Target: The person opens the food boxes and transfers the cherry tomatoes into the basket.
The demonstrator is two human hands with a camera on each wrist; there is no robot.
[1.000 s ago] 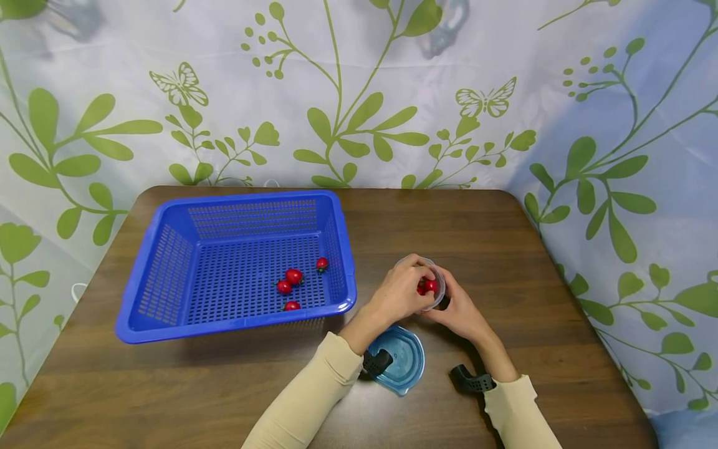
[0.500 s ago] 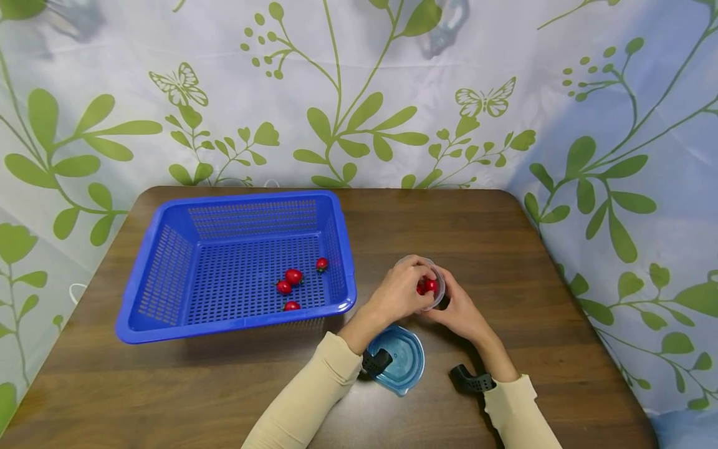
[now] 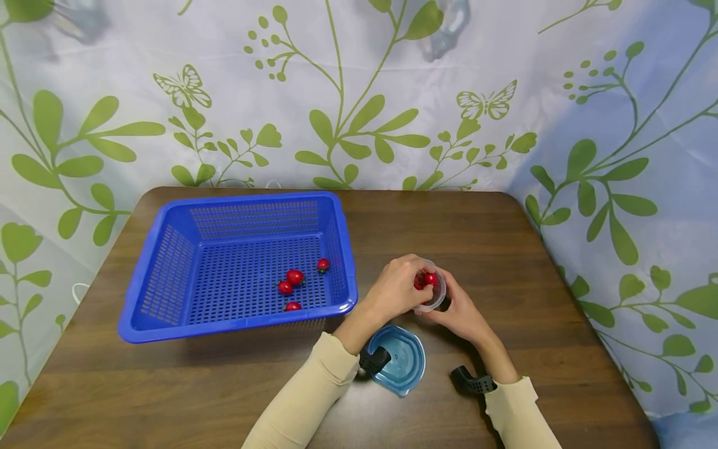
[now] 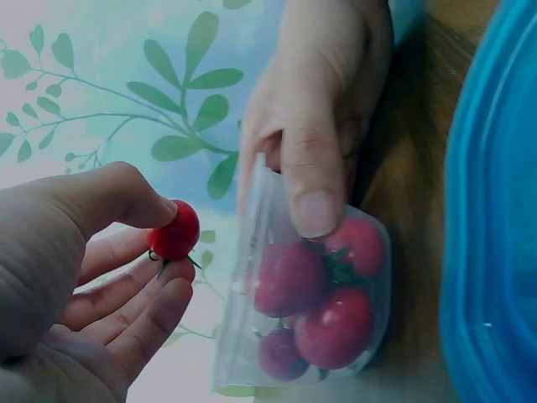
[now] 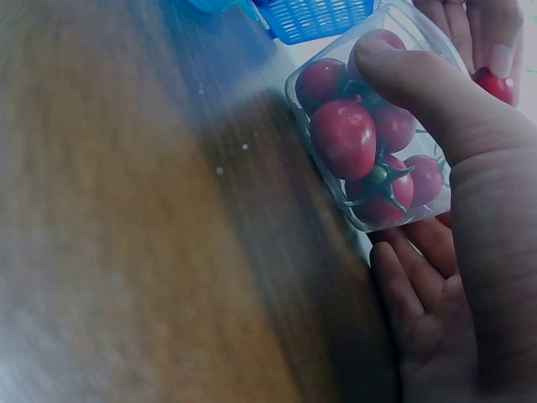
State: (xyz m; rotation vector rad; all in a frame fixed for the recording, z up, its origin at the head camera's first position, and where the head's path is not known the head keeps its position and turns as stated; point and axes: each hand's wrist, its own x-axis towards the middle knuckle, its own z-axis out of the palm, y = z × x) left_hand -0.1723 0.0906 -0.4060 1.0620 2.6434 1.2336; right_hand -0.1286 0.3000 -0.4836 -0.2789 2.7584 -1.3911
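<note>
My left hand [image 3: 394,288] pinches a red cherry tomato [image 4: 174,230] with a green stem between thumb and fingers, beside the mouth of a small clear plastic container [image 4: 230,336]. My right hand [image 3: 463,312] holds that container from the right, its thumb over the wall and the other fingers around the far side. Several cherry tomatoes [image 5: 343,139] with green calyxes lie inside, seen through the wall in both wrist views. In the head view my left fingers partly cover the container's opening.
A blue translucent lid [image 3: 402,360] lies on the wooden table [image 3: 449,231] below the hands, partly under my left wrist. To the left stands a blue perforated basket [image 3: 235,323] with several cherry tomatoes [image 3: 295,277] near its right side. A patterned curtain [image 3: 224,93] hangs behind.
My left hand has drawn back slightly to the left at the container's mouth, and a tomato now shows at its fingertips. My right hand and the container have stayed in place.
</note>
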